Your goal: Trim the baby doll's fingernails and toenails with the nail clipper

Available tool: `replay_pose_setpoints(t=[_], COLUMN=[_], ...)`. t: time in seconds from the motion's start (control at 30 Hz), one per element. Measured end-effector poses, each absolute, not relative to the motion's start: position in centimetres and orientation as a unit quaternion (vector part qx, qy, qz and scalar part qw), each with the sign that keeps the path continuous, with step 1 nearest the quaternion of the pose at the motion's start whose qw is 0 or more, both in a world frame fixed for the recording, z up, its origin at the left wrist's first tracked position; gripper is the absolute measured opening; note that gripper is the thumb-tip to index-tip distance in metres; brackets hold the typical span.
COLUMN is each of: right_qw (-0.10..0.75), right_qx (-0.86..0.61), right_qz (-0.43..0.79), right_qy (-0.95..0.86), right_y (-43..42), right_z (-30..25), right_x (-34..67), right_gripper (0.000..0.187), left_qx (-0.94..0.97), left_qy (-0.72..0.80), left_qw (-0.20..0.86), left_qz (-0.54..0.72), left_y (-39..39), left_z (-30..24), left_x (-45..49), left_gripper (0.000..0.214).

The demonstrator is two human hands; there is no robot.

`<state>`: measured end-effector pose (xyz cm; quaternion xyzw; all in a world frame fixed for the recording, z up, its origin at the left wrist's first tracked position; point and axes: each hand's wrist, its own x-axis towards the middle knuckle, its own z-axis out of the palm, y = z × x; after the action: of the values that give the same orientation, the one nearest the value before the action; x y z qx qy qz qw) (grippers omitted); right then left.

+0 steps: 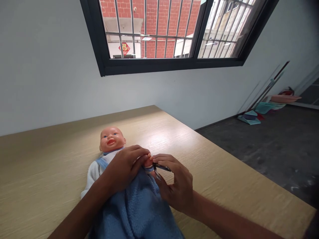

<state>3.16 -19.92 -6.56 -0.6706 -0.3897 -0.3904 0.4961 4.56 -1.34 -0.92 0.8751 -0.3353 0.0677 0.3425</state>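
Note:
A baby doll point(111, 139) in a white top and blue fuzzy overalls lies on its back on the wooden table point(45, 156). My left hand point(128, 166) reaches across the doll's chest, its fingers closed on the doll's hand point(149, 161). Between the thumb and fingers of my right hand point(176, 182) is a nail clipper point(159, 168), shiny metal with its lever spread from its body. The clipper's tip is right at the doll's small fingers; whether it touches them I cannot tell. My left forearm covers part of the doll's body.
The table's right edge point(224, 151) runs diagonally down toward me. Behind it stand a white wall point(50, 66) and a barred window point(159, 63). On the dark floor at right are a dustpan point(250, 118) and a pink basin point(285, 98).

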Motion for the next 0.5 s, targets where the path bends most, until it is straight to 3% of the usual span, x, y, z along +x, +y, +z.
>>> replay_pose_setpoints(t=[0.5], right_qw=[0.494], right_qx=[-0.719], right_qz=[-0.332], right_qy=[-0.359], right_y=[-20.0], right_z=[-5.0], right_x=[2.4], right_gripper=[0.027], left_qx=[0.865], left_qy=[-0.333], left_qw=[0.371], left_qz=[0.057], left_y=[-1.2], left_z=[-1.2], left_x=[4.7], left_gripper=[0.023])
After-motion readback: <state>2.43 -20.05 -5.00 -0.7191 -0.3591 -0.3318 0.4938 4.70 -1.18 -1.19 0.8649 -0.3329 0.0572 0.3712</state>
